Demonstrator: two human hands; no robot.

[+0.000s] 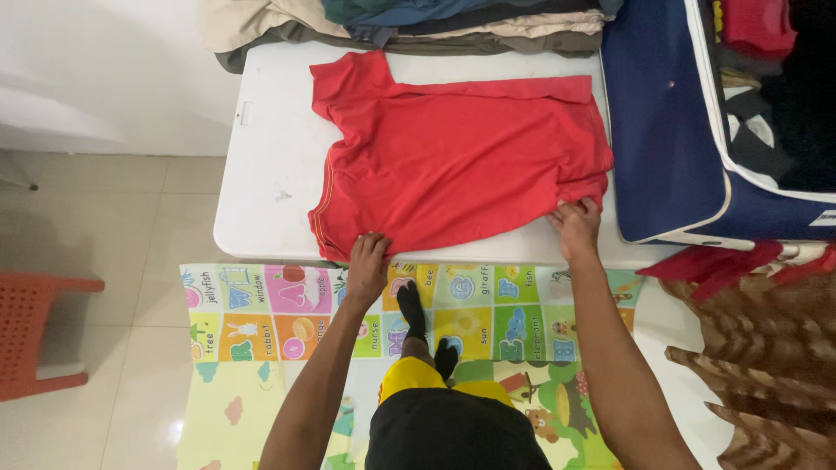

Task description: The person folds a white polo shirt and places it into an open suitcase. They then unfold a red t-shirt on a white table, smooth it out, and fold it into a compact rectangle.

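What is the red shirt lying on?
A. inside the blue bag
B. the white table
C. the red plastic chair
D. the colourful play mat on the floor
B. The red shirt lies spread flat on the white table, with the left hand and right hand pressing on its near edge; the play mat is down on the floor below.

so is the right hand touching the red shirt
Touching. In the head view the right hand has its fingers on the near right edge of the red shirt, which lies on the white table.
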